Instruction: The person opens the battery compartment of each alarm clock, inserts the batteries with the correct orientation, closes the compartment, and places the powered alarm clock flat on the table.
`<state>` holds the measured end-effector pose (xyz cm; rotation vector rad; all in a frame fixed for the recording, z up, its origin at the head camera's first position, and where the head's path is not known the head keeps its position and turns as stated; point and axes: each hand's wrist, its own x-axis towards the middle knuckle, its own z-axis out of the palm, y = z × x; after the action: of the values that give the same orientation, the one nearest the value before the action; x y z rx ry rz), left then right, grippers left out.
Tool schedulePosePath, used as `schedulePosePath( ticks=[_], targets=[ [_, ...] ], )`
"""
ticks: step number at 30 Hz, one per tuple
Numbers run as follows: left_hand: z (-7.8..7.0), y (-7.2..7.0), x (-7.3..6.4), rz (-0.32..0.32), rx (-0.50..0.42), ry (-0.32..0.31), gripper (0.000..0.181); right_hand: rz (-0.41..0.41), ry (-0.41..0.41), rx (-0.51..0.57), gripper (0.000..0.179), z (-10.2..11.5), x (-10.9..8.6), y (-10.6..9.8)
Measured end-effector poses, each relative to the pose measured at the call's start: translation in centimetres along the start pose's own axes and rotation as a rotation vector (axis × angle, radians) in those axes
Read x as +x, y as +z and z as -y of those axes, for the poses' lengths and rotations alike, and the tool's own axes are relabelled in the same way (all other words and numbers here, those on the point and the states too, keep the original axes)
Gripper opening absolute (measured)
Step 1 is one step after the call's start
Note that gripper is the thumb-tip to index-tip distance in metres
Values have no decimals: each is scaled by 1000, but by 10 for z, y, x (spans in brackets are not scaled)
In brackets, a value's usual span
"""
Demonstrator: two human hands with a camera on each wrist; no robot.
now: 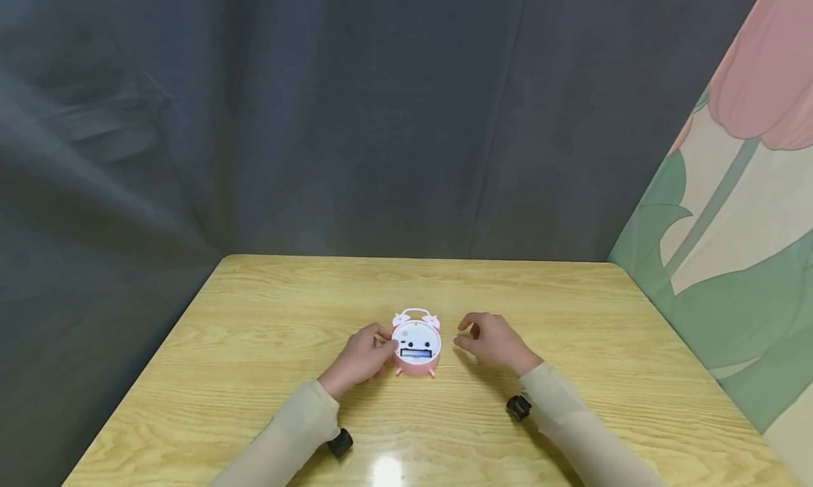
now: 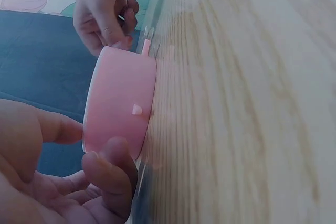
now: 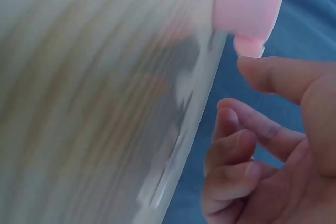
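Note:
A pink alarm clock [image 1: 416,344] with a white back, two bells and a handle lies on its face, back up, on the table. In its back is a dark-rimmed slot [image 1: 416,353] with something bluish inside, too small to make out. At the clock's left edge my left hand [image 1: 362,356] grips it, the thumb on the rim and curled fingers against the pink side [image 2: 123,95]. Apart from the clock, to its right, my right hand [image 1: 495,340] hovers with loosely bent fingers. Nothing shows between its thumb [image 3: 278,74] and fingers.
The wood-grain table [image 1: 286,296] has a glossy top. Behind it hangs a dark curtain [image 1: 381,120], and a flower-patterned panel [image 1: 730,226] borders the right side. Each wrist carries a small black device, such as the left one [image 1: 340,443].

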<state>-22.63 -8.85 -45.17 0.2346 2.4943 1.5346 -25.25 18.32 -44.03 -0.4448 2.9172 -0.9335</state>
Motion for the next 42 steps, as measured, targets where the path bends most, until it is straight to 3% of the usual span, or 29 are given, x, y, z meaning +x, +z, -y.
schedulePosePath(
  ticks=[10, 17, 31, 37, 42],
  targets=[
    [0, -1, -1, 23, -48, -21, 28, -60, 13, -113, 29, -25, -2, -16],
    [2, 0, 2, 23, -72, -25, 29, -33, 75, -60, 25, -35, -2, -21],
    [2, 1, 1, 27, -79, -35, 33, -5, 86, -53, 4, -43, 3, -24],
    [3, 1, 2, 33, -91, -35, 32, -21, 3, -147, 4, -41, 6, -25],
    [3, 1, 2, 48, -105, -47, 33, -29, -141, -265, 4, -40, 6, -26]
  ],
)
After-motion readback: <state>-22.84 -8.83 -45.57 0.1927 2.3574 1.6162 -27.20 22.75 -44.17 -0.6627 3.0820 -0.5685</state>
